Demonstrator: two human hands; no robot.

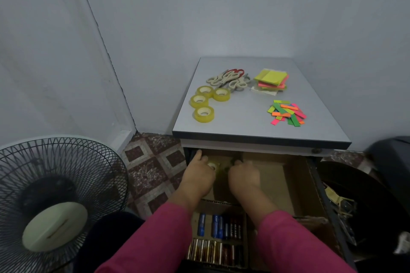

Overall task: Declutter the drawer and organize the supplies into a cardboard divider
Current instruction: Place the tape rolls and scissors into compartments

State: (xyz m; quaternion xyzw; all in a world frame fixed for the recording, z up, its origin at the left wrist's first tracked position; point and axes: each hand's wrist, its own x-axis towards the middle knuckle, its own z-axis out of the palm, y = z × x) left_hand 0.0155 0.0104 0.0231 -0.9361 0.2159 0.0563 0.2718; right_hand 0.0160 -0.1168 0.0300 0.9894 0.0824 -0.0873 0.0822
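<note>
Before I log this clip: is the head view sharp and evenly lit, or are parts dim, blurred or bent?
Head view: the table top is evenly lit, so the tape rolls and sticky notes read clearly; the drawer is dim, and both hands, left and right, look soft; what they hold is hard to tell. The wide lens bends the wall corner.

Both arms in pink sleeves reach forward and down, the left hand (pixel 198 176) and right hand (pixel 244 175) side by side, fingers seemingly curled.
</note>
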